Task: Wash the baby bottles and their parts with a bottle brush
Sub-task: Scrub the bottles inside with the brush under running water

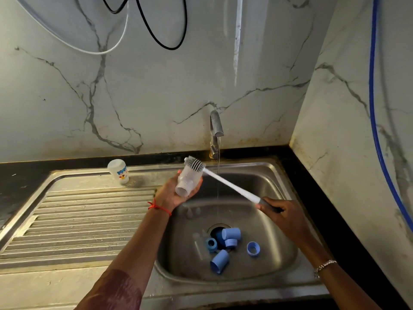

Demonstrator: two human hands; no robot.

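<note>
We cradle the clear baby bottle [189,181] in our left hand [169,195], fingers curled round its body, above the left edge of the sink [279,220]. Our right hand [282,214] grips the dark end of the bottle brush [230,185], whose bristle head [194,164] sits against the bottle's closed base, outside it. The tap [216,126] runs just beside the shaft. Holding the long handle at its far end likely gives us poor control, so a hard stroke could knock the wet bottle out of our palm into the basin. Below, the blue caps [231,234] and rings [253,248] crowd the drain [215,230]; the flowing water could push a small part into the opening.
</note>
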